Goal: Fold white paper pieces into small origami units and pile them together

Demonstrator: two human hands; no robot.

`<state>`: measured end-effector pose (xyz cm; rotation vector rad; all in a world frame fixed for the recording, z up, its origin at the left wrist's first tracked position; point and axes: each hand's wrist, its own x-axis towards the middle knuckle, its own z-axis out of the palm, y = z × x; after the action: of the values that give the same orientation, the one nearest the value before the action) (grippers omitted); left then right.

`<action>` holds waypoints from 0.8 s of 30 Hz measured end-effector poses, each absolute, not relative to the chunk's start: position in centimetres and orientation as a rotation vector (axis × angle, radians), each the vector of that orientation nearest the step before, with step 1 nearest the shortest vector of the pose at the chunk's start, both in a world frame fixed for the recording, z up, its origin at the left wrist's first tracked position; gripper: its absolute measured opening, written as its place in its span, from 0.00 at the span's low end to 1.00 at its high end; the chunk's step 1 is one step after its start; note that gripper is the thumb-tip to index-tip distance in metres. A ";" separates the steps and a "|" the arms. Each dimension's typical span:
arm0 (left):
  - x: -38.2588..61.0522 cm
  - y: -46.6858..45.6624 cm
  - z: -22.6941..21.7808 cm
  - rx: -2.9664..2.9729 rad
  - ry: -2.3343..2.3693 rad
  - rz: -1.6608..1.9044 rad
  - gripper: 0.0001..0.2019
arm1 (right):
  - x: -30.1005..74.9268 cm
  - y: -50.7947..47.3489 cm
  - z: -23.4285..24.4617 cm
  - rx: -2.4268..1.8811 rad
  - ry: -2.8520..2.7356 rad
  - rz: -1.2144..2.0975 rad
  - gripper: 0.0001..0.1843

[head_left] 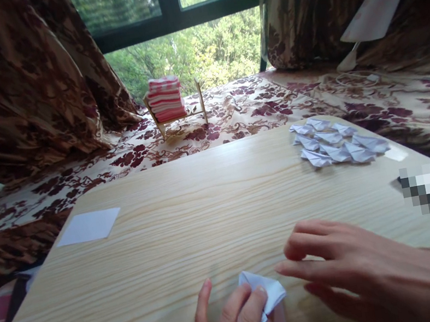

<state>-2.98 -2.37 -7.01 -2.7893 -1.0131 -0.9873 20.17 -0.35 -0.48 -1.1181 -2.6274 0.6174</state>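
Head view, left hand (235,321) pinching folded white paper (273,290) over wood-grain tabletop (190,209), right hand (341,261) beside it, fingers loosely spread

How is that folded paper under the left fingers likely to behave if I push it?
The folded paper should be very light, being only a small piece. Its layered folds probably make it stiffer than the flat sheet on the table. With flattish faces and angular corners, it would likely slide rather than roll.
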 end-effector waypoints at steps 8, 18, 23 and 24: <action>-2.6 -2.3 -7.6 -2.750 -0.970 -0.975 0.08 | 17.8 0.8 -2.5 -1.046 -2.584 0.610 0.08; -2.9 -1.8 -7.2 -2.776 -0.898 -0.905 0.08 | 17.8 1.9 -2.7 -0.937 -2.725 0.531 0.10; -2.8 -1.9 -7.0 -2.768 -0.935 -0.932 0.08 | 19.5 2.3 -1.8 -0.998 -2.737 0.527 0.10; -2.8 -2.0 -6.9 -2.765 -0.961 -0.949 0.08 | 20.2 2.3 -1.6 -1.053 -2.728 0.501 0.12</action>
<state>-2.77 -1.95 -6.92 -2.7646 -0.9612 -0.9492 20.22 2.29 -1.63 -1.0531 -2.7276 0.5011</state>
